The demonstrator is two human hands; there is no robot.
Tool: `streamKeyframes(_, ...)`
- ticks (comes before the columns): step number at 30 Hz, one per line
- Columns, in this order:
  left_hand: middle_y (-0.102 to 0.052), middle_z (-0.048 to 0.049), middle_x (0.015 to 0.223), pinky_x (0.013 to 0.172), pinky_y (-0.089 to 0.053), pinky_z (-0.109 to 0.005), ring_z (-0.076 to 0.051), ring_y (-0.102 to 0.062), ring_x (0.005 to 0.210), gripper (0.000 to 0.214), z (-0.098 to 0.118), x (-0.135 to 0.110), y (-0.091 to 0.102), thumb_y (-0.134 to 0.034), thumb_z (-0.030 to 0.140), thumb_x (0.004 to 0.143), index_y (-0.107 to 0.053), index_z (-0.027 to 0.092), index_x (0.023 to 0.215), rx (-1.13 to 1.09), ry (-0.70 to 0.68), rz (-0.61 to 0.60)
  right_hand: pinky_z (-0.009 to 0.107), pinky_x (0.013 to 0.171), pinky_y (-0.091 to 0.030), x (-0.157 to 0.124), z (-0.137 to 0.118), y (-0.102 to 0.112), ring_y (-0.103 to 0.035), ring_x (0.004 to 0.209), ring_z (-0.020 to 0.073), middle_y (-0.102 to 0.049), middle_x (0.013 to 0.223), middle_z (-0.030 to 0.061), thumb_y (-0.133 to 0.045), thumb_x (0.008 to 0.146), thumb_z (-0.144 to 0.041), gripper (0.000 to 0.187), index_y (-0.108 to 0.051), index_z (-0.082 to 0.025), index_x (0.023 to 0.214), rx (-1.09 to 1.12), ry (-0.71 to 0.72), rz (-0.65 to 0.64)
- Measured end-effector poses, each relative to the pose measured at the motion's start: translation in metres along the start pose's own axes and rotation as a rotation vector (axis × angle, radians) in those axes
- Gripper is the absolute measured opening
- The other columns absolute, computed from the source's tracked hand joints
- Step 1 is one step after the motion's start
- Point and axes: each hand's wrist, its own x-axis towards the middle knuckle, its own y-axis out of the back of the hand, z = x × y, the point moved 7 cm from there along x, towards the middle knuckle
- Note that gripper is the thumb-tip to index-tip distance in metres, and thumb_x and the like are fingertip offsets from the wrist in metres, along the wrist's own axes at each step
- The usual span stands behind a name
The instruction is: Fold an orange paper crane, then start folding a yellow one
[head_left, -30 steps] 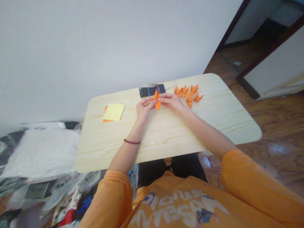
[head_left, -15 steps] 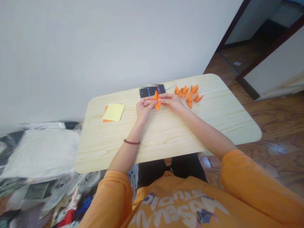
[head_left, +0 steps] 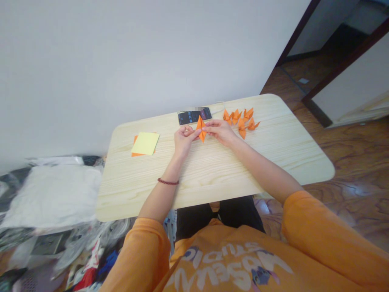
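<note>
Orange folded paper (head_left: 201, 128) pinched between left hand (head_left: 183, 139) and right hand (head_left: 221, 131).

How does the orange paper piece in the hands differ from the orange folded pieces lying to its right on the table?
The held piece is pinched between the left hand and right hand; the folded pieces lie untouched on the table. The held piece is one narrow diamond, pointed at both ends; the folded pieces are several, with splayed pointed flaps. Both are the same orange paper.
</note>
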Motion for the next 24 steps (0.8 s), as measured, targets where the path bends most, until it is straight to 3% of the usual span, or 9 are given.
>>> streamKeyframes(10,-0.068,0.0033,0.060,0.060,-0.055,-0.022,-0.010,-0.065,0.056,0.044,-0.0012,0.0020,0.0032,-0.090,0.036,0.045,-0.055,0.018,0.065,-0.015,-0.009,0.020,0.022,0.059,-0.048,-0.0017,-0.0047,-0.0028,-0.057,0.058,0.0076,-0.069,0.066,-0.0001,-0.091,0.039,-0.026,0.036,-0.072,-0.017,0.068,0.051,-0.012,-0.033)
streamKeyframes(18,-0.065,0.0035,0.058,0.065,-0.055,-0.025,-0.011,-0.065,0.057,0.037,-0.0010,0.0023,0.0051,-0.088,0.031,0.053,-0.057,0.017,0.068,0.008,-0.033,0.032,0.025,0.067,-0.052,-0.0027,-0.0052,-0.0013,-0.061,0.064,0.0092,-0.070,0.070,0.0008,-0.090,0.045,-0.022,0.032,-0.072,-0.017,0.071,0.043,-0.013,-0.031)
streamKeyframes(24,-0.065,0.0031,0.058,0.064,-0.055,-0.024,-0.011,-0.064,0.056,0.038,0.0006,0.0023,0.0049,-0.088,0.034,0.052,-0.057,0.017,0.066,0.030,-0.063,0.036,0.026,0.065,-0.052,-0.0017,-0.0048,0.0002,-0.060,0.060,0.0093,-0.069,0.066,0.0009,-0.091,0.041,-0.023,0.034,-0.070,-0.017,0.067,0.029,0.013,0.000)
